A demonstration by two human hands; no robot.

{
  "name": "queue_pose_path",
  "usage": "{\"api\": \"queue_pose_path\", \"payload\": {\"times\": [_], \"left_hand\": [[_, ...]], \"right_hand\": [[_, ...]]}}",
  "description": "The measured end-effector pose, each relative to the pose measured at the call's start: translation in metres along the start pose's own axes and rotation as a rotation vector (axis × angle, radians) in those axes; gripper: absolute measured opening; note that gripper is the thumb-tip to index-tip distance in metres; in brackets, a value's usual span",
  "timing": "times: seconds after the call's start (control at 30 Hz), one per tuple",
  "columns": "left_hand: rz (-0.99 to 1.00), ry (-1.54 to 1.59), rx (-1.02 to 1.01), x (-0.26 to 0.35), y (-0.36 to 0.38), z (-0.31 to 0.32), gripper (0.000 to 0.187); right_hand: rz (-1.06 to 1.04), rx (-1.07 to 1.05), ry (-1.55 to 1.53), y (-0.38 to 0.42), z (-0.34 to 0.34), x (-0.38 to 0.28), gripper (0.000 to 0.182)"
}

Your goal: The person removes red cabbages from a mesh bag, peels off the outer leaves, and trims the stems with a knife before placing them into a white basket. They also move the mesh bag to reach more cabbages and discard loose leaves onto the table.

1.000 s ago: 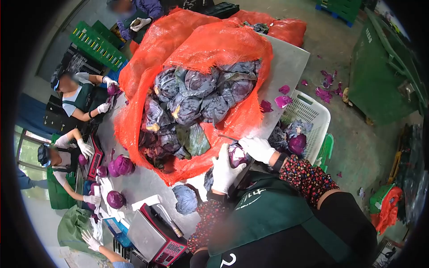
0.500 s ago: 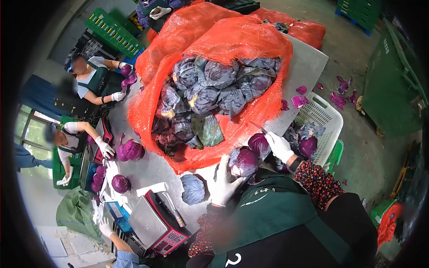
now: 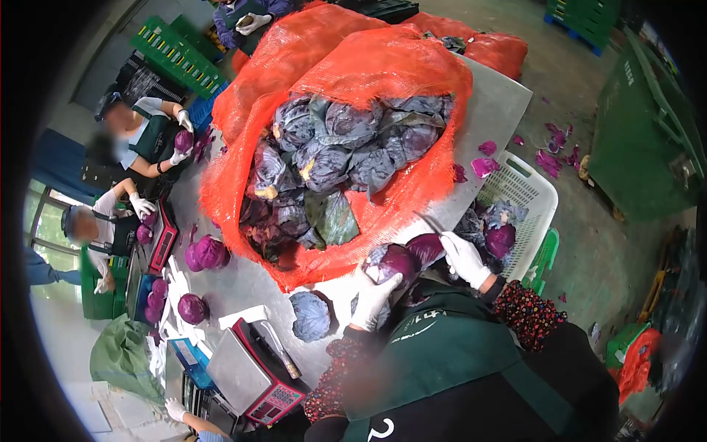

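Note:
My left hand (image 3: 372, 296), in a white glove, is closed around a purple cabbage (image 3: 392, 264) near the table's front edge. Just right of it, my right hand (image 3: 464, 259), also gloved, grips a knife (image 3: 428, 222) whose blade points up and to the left. A loose purple leaf (image 3: 425, 250) lies between the cabbage and my right hand. Beyond my hands, an open red mesh sack (image 3: 412, 62) holds several dark cabbages (image 3: 324, 166). A bluish outer leaf (image 3: 309, 317) rests on the table to the left of my left hand.
A white crate (image 3: 543, 197) with leaves and a cabbage stands at the right. A scale (image 3: 254, 368) and a second knife (image 3: 280, 351) are at the lower left. Co-workers (image 3: 151, 132) handle cabbages along the left side. A green bin (image 3: 641, 132) stands far right.
The purple leaf beside the cabbage now extends toward my right hand, and the knife blade shows more clearly. My left hand has shifted slightly around the cabbage. Co-workers' hands at left have moved.

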State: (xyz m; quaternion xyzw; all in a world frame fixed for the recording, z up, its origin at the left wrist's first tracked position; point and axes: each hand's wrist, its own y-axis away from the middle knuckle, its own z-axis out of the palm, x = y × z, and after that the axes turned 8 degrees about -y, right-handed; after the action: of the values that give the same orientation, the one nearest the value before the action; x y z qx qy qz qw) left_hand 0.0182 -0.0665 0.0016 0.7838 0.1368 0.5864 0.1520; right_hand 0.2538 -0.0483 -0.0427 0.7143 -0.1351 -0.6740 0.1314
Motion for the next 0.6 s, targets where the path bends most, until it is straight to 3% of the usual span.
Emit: {"api": "queue_pose_path", "payload": {"times": [0.03,0.13,0.2,0.27,0.3,0.4,0.43,0.53,0.6], "left_hand": [[0.063,-0.080,0.058,-0.017,-0.001,0.000,0.102],[0.210,-0.074,0.033,0.007,0.014,0.001,0.097],[0.264,-0.017,0.049,-0.014,0.005,0.005,0.094],[0.601,-0.632,0.201,-0.004,0.002,0.000,0.097],[0.630,-0.754,0.202,0.002,0.000,0.000,0.099],[0.603,-0.773,0.170,0.007,-0.008,0.004,0.101],[0.576,-0.745,0.174,0.006,-0.011,0.005,0.103],[0.547,-0.736,0.167,-0.007,-0.031,0.006,0.105],[0.523,-0.759,0.154,0.001,-0.031,0.009,0.105]], "right_hand": [[-0.001,0.031,-0.138,-0.007,-0.003,0.015,0.035],[-0.028,0.070,-0.368,-0.024,-0.031,0.031,0.037],[-0.063,0.239,-0.083,-0.029,-0.056,0.020,0.041],[-0.415,0.624,0.911,-0.030,-0.073,0.016,0.053],[-0.283,0.560,0.935,-0.019,-0.073,-0.005,0.066],[-0.248,0.391,0.889,-0.001,-0.050,-0.040,0.064],[-0.529,0.367,0.766,-0.007,-0.039,-0.014,0.061],[-0.449,-0.050,0.722,0.004,0.002,-0.016,0.050],[-0.553,-0.098,0.553,0.002,0.025,-0.017,0.049]]}}
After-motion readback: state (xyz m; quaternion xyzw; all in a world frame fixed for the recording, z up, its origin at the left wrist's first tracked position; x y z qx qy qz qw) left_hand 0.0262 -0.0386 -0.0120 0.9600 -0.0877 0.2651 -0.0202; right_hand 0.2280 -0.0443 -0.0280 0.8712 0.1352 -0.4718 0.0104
